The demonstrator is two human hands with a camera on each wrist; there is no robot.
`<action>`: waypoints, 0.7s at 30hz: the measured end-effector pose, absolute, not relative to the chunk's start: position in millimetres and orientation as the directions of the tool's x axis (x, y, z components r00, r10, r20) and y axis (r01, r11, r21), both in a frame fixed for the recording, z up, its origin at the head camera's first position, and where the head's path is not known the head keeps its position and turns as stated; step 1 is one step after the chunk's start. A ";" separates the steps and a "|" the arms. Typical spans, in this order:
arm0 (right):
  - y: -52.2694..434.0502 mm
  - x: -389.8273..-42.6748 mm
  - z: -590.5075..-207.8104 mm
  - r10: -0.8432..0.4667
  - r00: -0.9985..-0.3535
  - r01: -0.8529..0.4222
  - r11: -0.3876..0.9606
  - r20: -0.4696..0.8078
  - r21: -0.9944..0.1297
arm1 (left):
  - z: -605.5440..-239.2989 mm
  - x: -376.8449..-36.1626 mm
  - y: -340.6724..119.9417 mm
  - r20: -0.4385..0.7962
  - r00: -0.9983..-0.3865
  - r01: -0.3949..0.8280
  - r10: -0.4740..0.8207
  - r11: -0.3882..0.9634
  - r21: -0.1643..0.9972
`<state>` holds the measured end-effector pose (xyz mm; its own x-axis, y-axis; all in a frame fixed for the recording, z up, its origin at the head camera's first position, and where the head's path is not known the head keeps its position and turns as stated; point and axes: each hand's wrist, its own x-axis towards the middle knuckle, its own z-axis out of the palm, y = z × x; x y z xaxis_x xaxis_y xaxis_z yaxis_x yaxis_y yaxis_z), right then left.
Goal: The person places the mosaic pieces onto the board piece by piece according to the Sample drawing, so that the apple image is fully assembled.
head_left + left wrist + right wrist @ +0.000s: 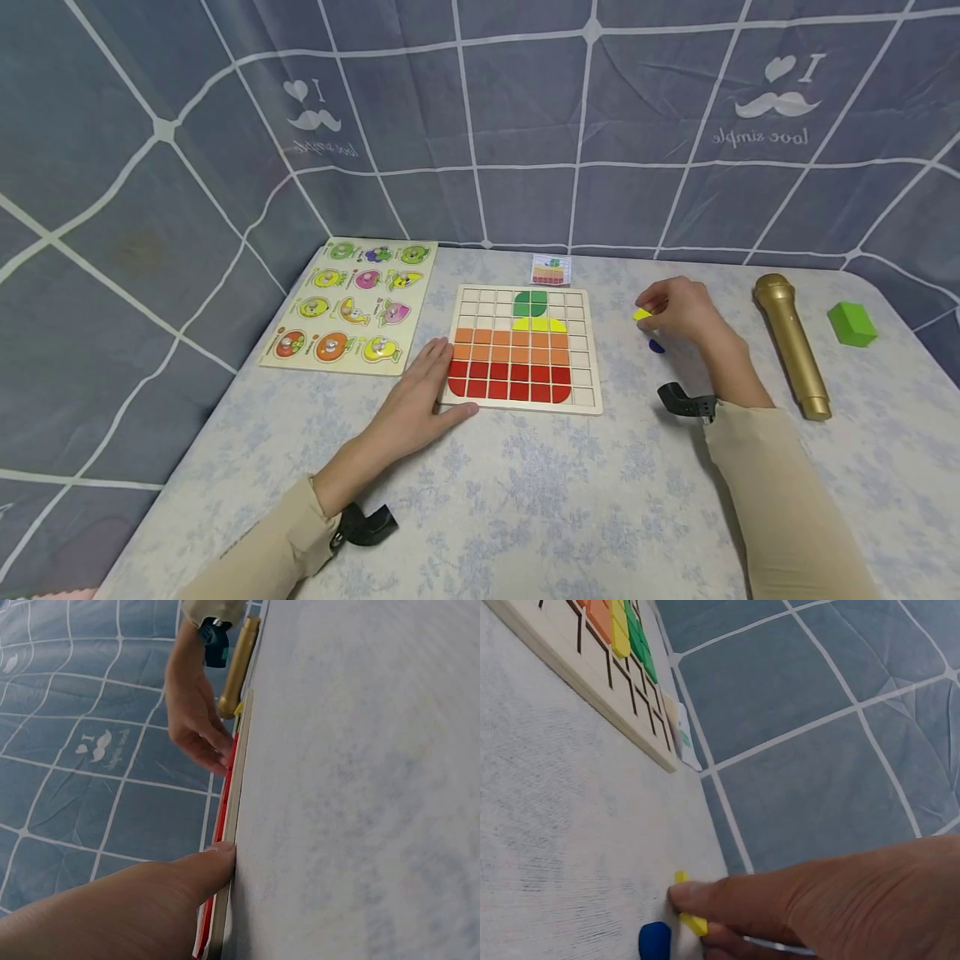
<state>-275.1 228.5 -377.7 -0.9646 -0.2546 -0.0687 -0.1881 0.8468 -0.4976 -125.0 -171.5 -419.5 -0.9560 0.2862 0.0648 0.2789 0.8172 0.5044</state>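
My left hand rests at the lower left corner of a wooden grid board, fingers straight along its left edge and thumb at its front edge. Flat tiles on the board make rows of red, orange and yellow, with green tiles above. To the right of the board, my right hand pinches a small yellow tile between thumb and fingers, close over the table. Just below that hand lies a dark blue piece.
Behind the board is a small picture card with a similar pattern. A fruit puzzle board lies to the left. On the right are a gold microphone and a green block. A grey-blue checked curtain borders the table's back and sides.
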 end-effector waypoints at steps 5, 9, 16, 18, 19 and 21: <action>226.0 -275.5 -380.6 -0.265 -0.964 -0.215 0.848 -0.035 -0.485 | -419.3 -124.6 -171.1 0.064 -0.956 0.278 0.286 0.817 0.506; 222.9 -275.7 -383.1 -0.271 -0.963 -0.238 0.850 -0.001 -0.470 | -419.4 -123.9 -171.2 0.064 -0.957 0.277 0.284 0.816 0.508; 214.1 -272.9 -383.2 -0.289 -0.956 -0.276 0.810 0.058 -0.518 | -418.2 -123.3 -170.7 0.073 -0.955 0.282 0.286 0.813 0.509; 209.2 -272.4 -382.4 -0.303 -0.950 -0.292 0.795 0.070 -0.531 | -417.9 -123.3 -170.6 0.073 -0.955 0.283 0.286 0.813 0.509; 206.2 -272.0 -381.9 -0.311 -0.947 -0.303 0.789 0.077 -0.534 | -418.2 -123.5 -170.6 0.075 -0.955 0.284 0.286 0.813 0.508; 198.9 -271.5 -381.2 -0.330 -0.940 -0.326 0.779 0.092 -0.536 | -418.8 -123.8 -170.8 0.075 -0.955 0.284 0.287 0.813 0.509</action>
<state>-271.5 198.9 -381.2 -0.9397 -0.3296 0.0916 -0.3255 0.7792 -0.5356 -123.8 -170.8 -418.8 -0.9550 0.2871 0.0752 0.2844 0.8126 0.5087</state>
